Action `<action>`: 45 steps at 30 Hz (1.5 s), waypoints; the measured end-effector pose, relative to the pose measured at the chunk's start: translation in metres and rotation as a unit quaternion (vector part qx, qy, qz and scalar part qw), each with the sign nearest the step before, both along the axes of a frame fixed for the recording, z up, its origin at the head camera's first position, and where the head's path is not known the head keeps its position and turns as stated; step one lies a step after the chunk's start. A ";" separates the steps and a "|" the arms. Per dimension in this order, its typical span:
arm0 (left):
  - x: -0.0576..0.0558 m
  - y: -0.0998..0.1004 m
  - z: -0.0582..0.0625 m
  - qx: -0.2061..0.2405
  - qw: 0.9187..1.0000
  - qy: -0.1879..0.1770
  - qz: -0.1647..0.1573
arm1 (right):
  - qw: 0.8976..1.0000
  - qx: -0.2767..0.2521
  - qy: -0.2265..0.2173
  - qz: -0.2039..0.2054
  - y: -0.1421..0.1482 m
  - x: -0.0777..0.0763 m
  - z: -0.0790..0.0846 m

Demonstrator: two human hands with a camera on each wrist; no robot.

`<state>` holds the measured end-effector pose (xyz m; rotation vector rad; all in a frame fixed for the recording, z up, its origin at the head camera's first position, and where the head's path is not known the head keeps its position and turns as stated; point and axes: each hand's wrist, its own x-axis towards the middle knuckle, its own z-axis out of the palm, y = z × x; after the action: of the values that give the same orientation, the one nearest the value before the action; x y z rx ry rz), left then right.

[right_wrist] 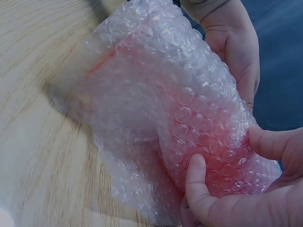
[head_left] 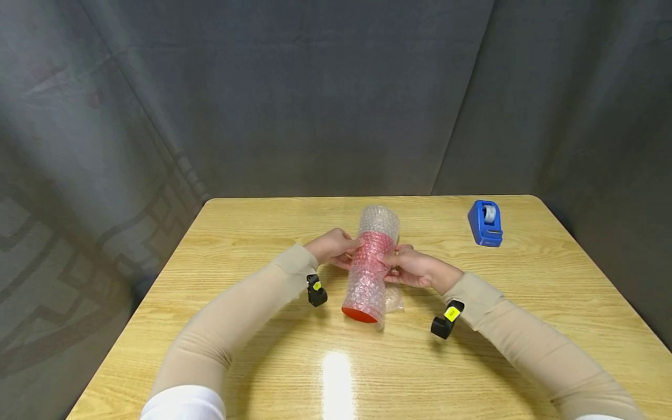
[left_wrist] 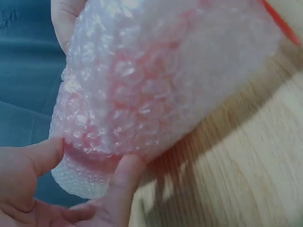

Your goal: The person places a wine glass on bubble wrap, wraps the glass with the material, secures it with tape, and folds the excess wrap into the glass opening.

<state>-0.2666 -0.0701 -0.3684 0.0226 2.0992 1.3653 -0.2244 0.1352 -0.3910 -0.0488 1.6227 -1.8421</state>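
Observation:
A red cylinder wrapped in bubble wrap (head_left: 364, 286) lies near the middle of the table, its red end (head_left: 359, 315) facing the near edge. The clear wrap reaches past the cylinder at the far end. My left hand (head_left: 334, 246) grips the roll from its left side, thumb on top. From the right, my right hand (head_left: 415, 268) holds it with the thumb on the upper surface and fingers along the side. A loose flap of bubble wrap (right_wrist: 137, 179) hangs out beneath the roll on the right hand's side, resting on the wood.
At the back right of the wooden table (head_left: 273, 233) stands a blue tape dispenser (head_left: 485, 224) with a roll of tape in it. Dark grey curtains (head_left: 325, 116) hang behind the table and along both sides.

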 end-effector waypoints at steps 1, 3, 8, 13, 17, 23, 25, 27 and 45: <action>0.000 0.000 -0.001 -0.002 1.000 -0.004 -0.001 | 1.000 0.000 0.001 0.002 0.000 0.000 0.000; -0.001 0.000 -0.001 -0.007 1.000 -0.010 -0.005 | 1.000 -0.001 0.002 0.005 0.001 0.000 0.001; -0.002 0.001 -0.001 -0.012 1.000 -0.020 -0.013 | 1.000 -0.004 0.000 0.006 0.001 0.000 0.001; -0.003 0.000 -0.001 -0.011 0.999 -0.032 -0.020 | 1.000 -0.006 -0.003 0.007 0.001 0.001 0.002; -0.003 -0.001 0.001 -0.019 0.999 -0.027 -0.021 | 1.000 -0.008 -0.005 0.010 -0.001 0.000 0.002; -0.003 -0.004 0.003 -0.026 0.999 -0.021 -0.023 | 1.000 -0.006 -0.008 0.013 -0.005 -0.004 0.000; -0.004 -0.005 0.003 -0.028 0.999 -0.019 -0.024 | 1.000 -0.005 -0.005 0.014 -0.006 -0.005 -0.001; -0.004 -0.005 0.003 -0.030 0.999 -0.017 -0.023 | 1.000 -0.003 -0.006 0.011 -0.008 -0.005 0.000; 0.006 0.005 0.002 -0.023 0.999 0.042 -0.005 | 0.999 -0.024 -0.019 0.032 0.005 -0.006 -0.003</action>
<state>-0.2607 -0.0647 -0.3659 0.0730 2.1956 1.3314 -0.2302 0.1404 -0.3935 -0.0855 1.5329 -1.8225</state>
